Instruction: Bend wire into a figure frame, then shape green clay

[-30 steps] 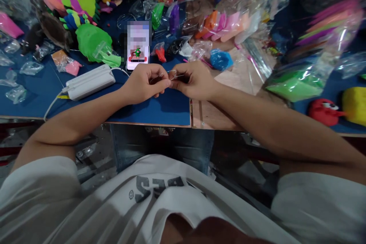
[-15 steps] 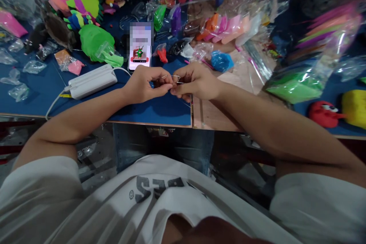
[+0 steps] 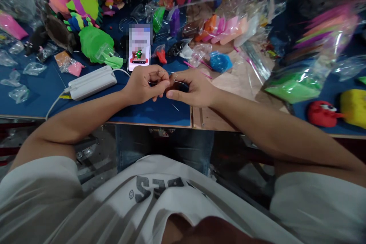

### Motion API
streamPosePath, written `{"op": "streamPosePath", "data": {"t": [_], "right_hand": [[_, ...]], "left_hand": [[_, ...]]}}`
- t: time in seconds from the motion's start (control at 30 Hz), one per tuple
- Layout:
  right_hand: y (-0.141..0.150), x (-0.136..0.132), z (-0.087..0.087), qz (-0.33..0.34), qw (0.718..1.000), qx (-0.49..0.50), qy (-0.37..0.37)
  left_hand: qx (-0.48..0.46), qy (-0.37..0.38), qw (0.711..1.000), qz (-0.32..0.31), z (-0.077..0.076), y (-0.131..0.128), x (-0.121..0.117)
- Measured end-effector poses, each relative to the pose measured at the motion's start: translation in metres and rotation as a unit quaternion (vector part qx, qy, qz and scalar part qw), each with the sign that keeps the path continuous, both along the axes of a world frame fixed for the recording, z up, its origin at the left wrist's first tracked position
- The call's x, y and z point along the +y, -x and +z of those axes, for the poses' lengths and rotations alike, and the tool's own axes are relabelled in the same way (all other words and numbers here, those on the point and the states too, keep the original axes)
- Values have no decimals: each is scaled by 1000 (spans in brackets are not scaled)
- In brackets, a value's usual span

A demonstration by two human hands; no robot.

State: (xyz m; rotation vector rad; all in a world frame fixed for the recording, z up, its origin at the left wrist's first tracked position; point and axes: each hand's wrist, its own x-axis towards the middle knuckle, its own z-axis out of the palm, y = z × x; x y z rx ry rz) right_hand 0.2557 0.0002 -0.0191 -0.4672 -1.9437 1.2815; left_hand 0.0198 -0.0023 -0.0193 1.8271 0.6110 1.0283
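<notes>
Over the front of the blue table, my left hand is closed, its thumb and fingers pinching a thin silvery wire. Close against its fingertips, my right hand curls its fingers around the other part of the wire, with the thumb stretched toward the left hand. The wire looks bent, but much of it is hidden by the fingers. Below the hands, a short thin strand shows against the blue surface. Just beyond the left hand stands a lit phone showing a small green figure.
A white power adapter with its cable lies left of my hands. Behind are a green clay shape, a blue clay lump and bagged coloured clay. A red clay figure sits right, near the table edge.
My right hand has shifted slightly left and its thumb has moved away from the fingers. The left fingers have regripped around the wire. Pink sticks behind the right hand show more.
</notes>
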Motion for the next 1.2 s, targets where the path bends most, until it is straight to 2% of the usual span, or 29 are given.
{"op": "streamPosePath", "data": {"t": [0.07, 0.1, 0.23, 0.37, 0.6, 0.73, 0.83, 1.03, 1.13, 1.2], "right_hand": [[-3, 0, 0, -67, 995, -3, -80], [-3, 0, 0, -84, 993, -6, -84], [0, -2, 0, -86, 995, 34, 33], [10, -4, -1, -72, 981, 106, 144], [18, -11, 9, -46, 956, 135, 256], [19, -12, 7, -42, 950, 145, 272], [14, -12, 4, -68, 967, 128, 210], [-1, -19, 6, -140, 989, 52, 17], [-5, -17, 4, -165, 977, 26, -131], [-7, -12, 0, -183, 953, 20, -239]], "left_hand": [[-2, 26, 1000, -5, 0, -1, 2], [0, 37, 999, -4, 0, -1, 3], [-3, 59, 998, -12, 1, -1, 7], [-26, 40, 999, -8, 1, -2, 8], [-41, 74, 996, 19, 3, -5, 2], [-44, 94, 995, 13, 5, -6, 0], [-42, 106, 993, 4, 7, -5, -1], [-36, 139, 990, -10, 11, -4, -2], [-30, 174, 984, -8, 14, -5, -3], [-27, 195, 980, -9, 15, -5, -3]]}}
